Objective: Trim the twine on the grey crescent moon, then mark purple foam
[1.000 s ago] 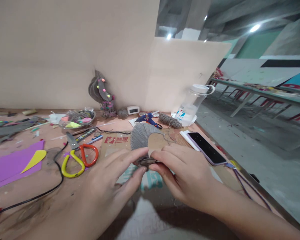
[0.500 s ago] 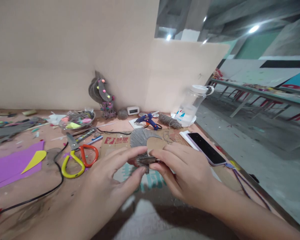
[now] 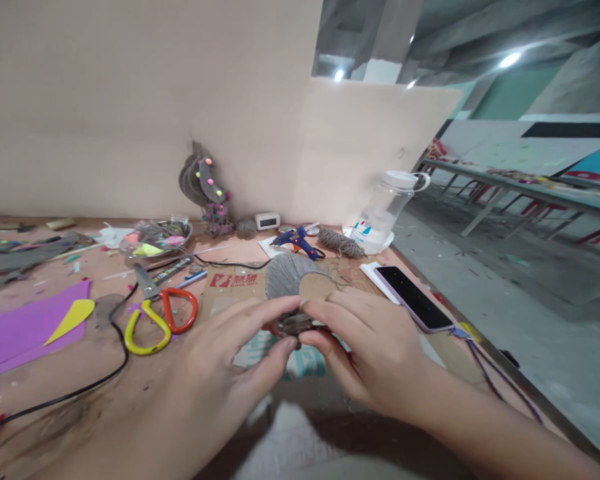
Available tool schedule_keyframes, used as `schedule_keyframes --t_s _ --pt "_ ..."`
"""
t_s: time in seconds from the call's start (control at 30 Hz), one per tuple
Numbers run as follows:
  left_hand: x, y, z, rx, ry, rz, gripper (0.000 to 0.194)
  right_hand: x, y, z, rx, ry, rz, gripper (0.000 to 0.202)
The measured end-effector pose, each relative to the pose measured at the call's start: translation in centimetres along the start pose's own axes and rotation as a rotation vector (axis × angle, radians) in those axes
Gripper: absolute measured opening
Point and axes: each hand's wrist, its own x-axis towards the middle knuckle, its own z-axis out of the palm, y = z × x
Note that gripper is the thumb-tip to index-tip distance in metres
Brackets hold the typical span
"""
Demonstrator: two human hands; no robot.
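Note:
A grey yarn-wrapped crescent piece stands above the printed cardboard, its lower end between my hands. My left hand grips that lower end from the left, thumb below and fingers above. From the right, my right hand pinches the same end with thumb and index finger. Fingertips of both hands nearly meet there and partly hide the dark part they hold. Loose yarn trails from the tip of the crescent.
Scissors and purple sheets lie left, near a black cord. Behind are a blue glue gun, a yarn bundle, a bottle and a decorated crescent ornament. A phone lies right.
The crescent piece has shifted and turned slightly between my fingers, and my fingertips have come closer together. The view has moved a little.

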Motion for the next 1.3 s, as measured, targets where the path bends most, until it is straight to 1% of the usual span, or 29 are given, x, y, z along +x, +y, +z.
schedule_keyframes --t_s 0.17,0.4,0.5,0.63,0.73,0.8,0.83,0.9,0.93,1.0,1.07,1.17,1.3 --pt "-0.2 -0.1 0.1 0.003 0.017 0.006 0.03 0.0 0.1 0.1 -0.014 -0.01 -0.024 0.014" --pt "-0.3 -0.2 -0.1 -0.019 -0.03 -0.031 0.032 -0.1 0.2 0.2 -0.003 -0.011 -0.014 0.016" --pt "-0.2 -0.5 -0.1 -0.035 -0.034 -0.086 0.031 -0.2 0.2 0.1 0.14 -0.006 0.071 0.017" --pt "-0.4 -0.8 -0.1 -0.083 -0.065 -0.204 0.034 0.3 0.1 -0.4 0.405 0.022 0.297 0.022" --pt "-0.6 -0.9 0.0 -0.135 -0.086 -0.267 0.038 1.1 0.3 -0.3 0.611 -0.038 0.509 0.016" --pt "-0.6 -0.9 0.1 -0.198 -0.082 -0.275 0.044 1.5 0.4 0.0 0.755 -0.099 0.587 0.013" --pt "-0.6 -0.8 0.2 -0.254 -0.088 -0.275 0.049 1.7 0.5 0.1 0.815 -0.121 0.591 0.015" --pt "-0.5 -0.7 0.5 -0.399 -0.12 -0.287 0.058 1.8 0.6 0.5 0.905 -0.115 0.571 0.021" --pt "-0.5 -0.7 0.5 -0.469 -0.139 -0.298 0.059 1.8 0.6 0.6 0.935 -0.105 0.566 0.024" --pt "-0.4 -0.7 0.6 -0.56 -0.155 -0.313 0.054 1.7 0.5 0.8 0.977 -0.085 0.589 0.026" --pt "-0.5 -0.8 0.5 -0.585 -0.143 -0.329 0.046 1.6 0.4 0.9 1.004 -0.076 0.621 0.026" --pt "-0.7 -0.8 0.4 -0.552 -0.132 -0.333 0.04 1.6 0.3 0.9 1.016 -0.065 0.653 0.024" --pt "-0.9 -0.7 0.8 -0.506 -0.166 -0.301 0.04 1.6 0.2 0.8 1.02 -0.07 0.685 0.023"
